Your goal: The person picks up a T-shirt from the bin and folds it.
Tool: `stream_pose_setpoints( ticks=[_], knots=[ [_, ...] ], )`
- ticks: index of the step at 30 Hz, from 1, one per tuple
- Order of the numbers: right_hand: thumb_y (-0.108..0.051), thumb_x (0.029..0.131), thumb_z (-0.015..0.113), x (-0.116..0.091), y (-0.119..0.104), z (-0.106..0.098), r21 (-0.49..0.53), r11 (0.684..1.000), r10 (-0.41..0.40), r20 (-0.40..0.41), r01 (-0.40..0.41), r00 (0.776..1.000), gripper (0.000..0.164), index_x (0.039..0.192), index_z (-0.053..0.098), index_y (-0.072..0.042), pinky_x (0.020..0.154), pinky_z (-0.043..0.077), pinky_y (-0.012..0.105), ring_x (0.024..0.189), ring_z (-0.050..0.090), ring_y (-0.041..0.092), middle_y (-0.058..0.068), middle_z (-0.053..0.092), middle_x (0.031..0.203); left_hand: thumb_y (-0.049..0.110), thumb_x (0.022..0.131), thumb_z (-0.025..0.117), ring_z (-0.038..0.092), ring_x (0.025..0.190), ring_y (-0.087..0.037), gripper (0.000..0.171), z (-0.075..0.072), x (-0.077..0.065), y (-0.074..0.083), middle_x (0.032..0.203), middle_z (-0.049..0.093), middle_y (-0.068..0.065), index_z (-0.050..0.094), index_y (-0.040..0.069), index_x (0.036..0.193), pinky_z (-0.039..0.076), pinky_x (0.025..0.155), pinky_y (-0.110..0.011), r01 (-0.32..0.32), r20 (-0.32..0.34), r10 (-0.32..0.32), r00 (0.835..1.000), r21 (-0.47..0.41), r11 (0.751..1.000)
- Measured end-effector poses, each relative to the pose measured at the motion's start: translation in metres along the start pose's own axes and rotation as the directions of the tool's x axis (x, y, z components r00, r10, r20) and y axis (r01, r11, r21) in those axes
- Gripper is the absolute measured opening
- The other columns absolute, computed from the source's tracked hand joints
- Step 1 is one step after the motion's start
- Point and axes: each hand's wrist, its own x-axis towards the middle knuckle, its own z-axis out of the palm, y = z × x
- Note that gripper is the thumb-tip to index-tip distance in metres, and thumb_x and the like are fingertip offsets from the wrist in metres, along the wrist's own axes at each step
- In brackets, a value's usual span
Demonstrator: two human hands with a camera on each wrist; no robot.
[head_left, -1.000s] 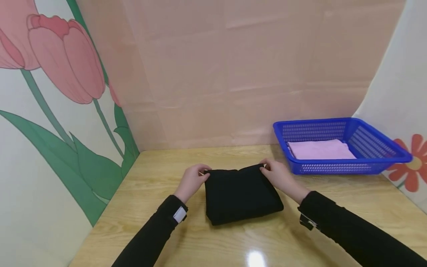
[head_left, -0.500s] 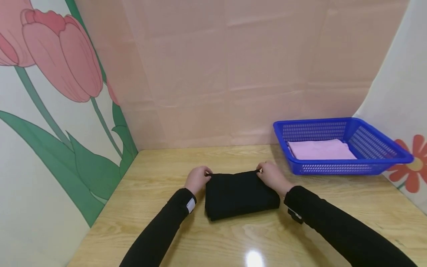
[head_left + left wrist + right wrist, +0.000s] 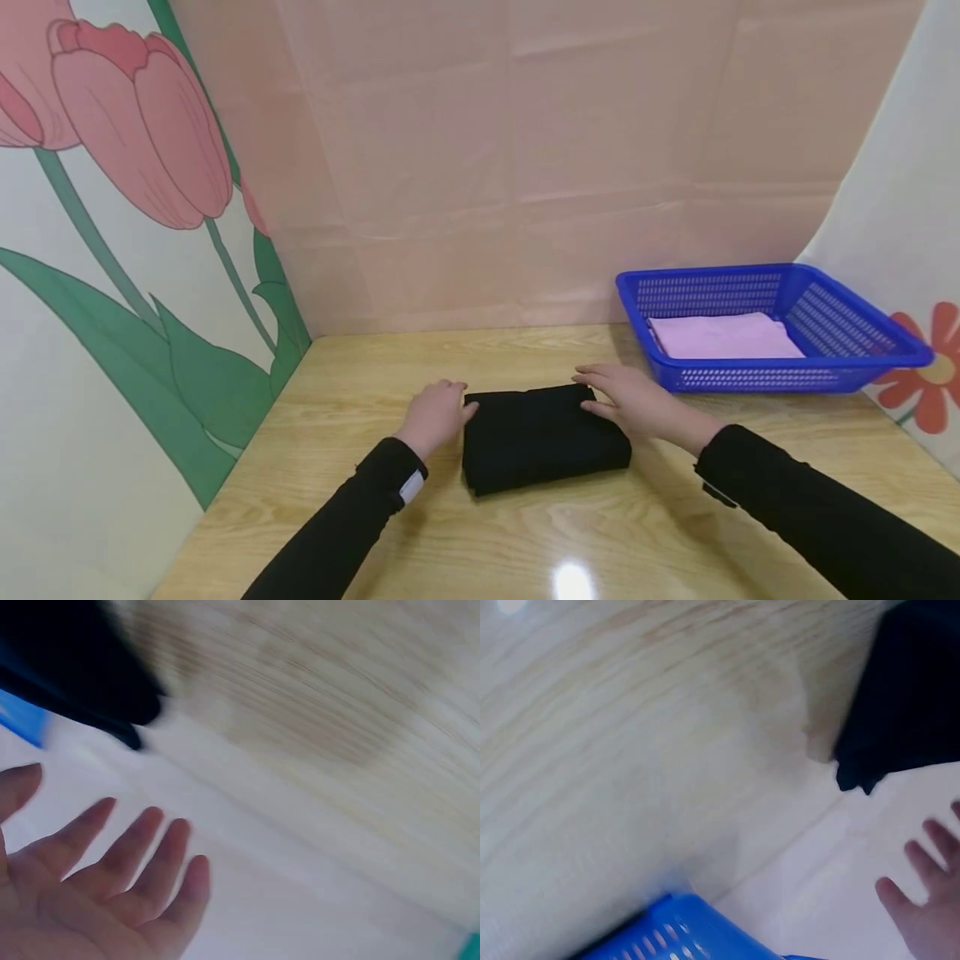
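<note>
A folded black cloth [image 3: 543, 442] lies flat on the wooden table as a rough rectangle. Beside its far left corner is my left hand [image 3: 437, 417], and the left wrist view shows its fingers [image 3: 150, 855] spread and apart from the cloth. My right hand [image 3: 637, 404] hovers by the far right corner, thumb and fingers parted. In the right wrist view the fingers [image 3: 922, 862] are loosely extended, with a gap to the dark cloth [image 3: 915, 697]. Neither hand grips anything.
At the back right stands a blue plastic basket [image 3: 750, 375] with a folded pink cloth [image 3: 723, 337] in its left part. A pinkish sheet [image 3: 525, 167] covers the back wall. Flower-printed panels [image 3: 150, 275] border both sides of the wooden table [image 3: 360, 367].
Both hands pinched the black cloth's far corners and drew it lower and slightly nearer, laying it flat. Now both have let go, and the right hand has shifted outward.
</note>
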Motion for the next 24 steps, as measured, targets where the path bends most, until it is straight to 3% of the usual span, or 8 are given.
stream_pose_setpoints(
  ticks=[2, 5, 10, 14, 21, 24],
  knots=[
    [-0.039, 0.096, 0.065, -0.007, -0.004, -0.004, 0.03, 0.999, -0.043, 0.079, 0.04, 0.996, 0.06, 0.141, 0.053, -0.001, 0.107, 0.028, 0.065, 0.136, 0.041, 0.042, 0.019, 0.048, 0.146, 0.049, 0.1, 0.052, 0.054, 0.125, -0.035, 0.06, -0.002, -0.014, 0.014, 0.138, 0.055, -0.017, 0.053, 0.004, 0.141, 0.044, 0.101, -0.051, -0.047, 0.073, 0.044, 0.996, 0.033, 0.998],
    [-0.055, 0.096, 0.056, -0.016, -0.009, -0.005, 0.072, 0.997, -0.045, 0.21, 0.031, 0.977, 0.076, 0.15, 0.041, -0.004, 0.111, 0.012, 0.068, 0.145, 0.023, 0.04, 0.015, 0.033, 0.157, 0.064, 0.098, 0.042, 0.042, 0.137, -0.036, 0.078, 0.001, -0.028, 0.03, 0.151, 0.043, -0.015, 0.042, 0.007, 0.15, 0.035, 0.108, -0.057, -0.113, 0.198, 0.093, 0.976, 0.094, 0.989],
    [-0.059, 0.099, 0.046, -0.028, -0.016, 0.002, 0.071, 0.997, 0.01, 0.383, -0.04, 0.924, 0.078, 0.155, 0.032, -0.007, 0.114, 0.004, 0.064, 0.149, 0.015, 0.035, 0.01, 0.022, 0.162, 0.073, 0.093, 0.038, 0.035, 0.141, -0.036, 0.088, 0.012, -0.036, 0.038, 0.157, 0.035, -0.013, 0.037, 0.008, 0.153, 0.03, 0.109, -0.061, -0.161, 0.323, 0.1, 0.941, 0.167, 0.973],
    [-0.061, 0.099, 0.042, -0.032, -0.022, 0.004, 0.061, 0.996, 0.031, 0.426, -0.063, 0.904, 0.078, 0.154, 0.034, -0.005, 0.114, 0.008, 0.065, 0.147, 0.02, 0.037, 0.013, 0.023, 0.162, 0.072, 0.093, 0.043, 0.034, 0.142, -0.032, 0.088, 0.015, -0.035, 0.035, 0.158, 0.032, -0.01, 0.037, 0.007, 0.152, 0.032, 0.109, -0.061, -0.141, 0.374, 0.082, 0.924, 0.132, 0.981],
    [-0.064, 0.099, 0.037, -0.035, -0.033, 0.007, 0.038, 0.993, 0.078, 0.474, -0.109, 0.877, 0.083, 0.153, 0.033, 0.0, 0.111, 0.01, 0.068, 0.146, 0.021, 0.04, 0.019, 0.022, 0.161, 0.073, 0.092, 0.042, 0.027, 0.146, -0.029, 0.09, 0.017, -0.022, 0.029, 0.162, 0.024, -0.006, 0.031, 0.01, 0.156, 0.032, 0.108, -0.061, -0.163, 0.439, 0.098, 0.893, 0.114, 0.98],
    [-0.063, 0.099, 0.039, -0.032, -0.034, 0.009, 0.038, 0.991, 0.096, 0.472, -0.129, 0.876, 0.084, 0.153, 0.031, 0.001, 0.11, 0.011, 0.07, 0.146, 0.021, 0.042, 0.021, 0.021, 0.161, 0.072, 0.092, 0.043, 0.023, 0.148, -0.029, 0.09, 0.018, -0.013, 0.024, 0.164, 0.019, -0.005, 0.027, 0.011, 0.157, 0.032, 0.108, -0.062, -0.16, 0.453, 0.102, 0.886, 0.091, 0.983]
  ],
)
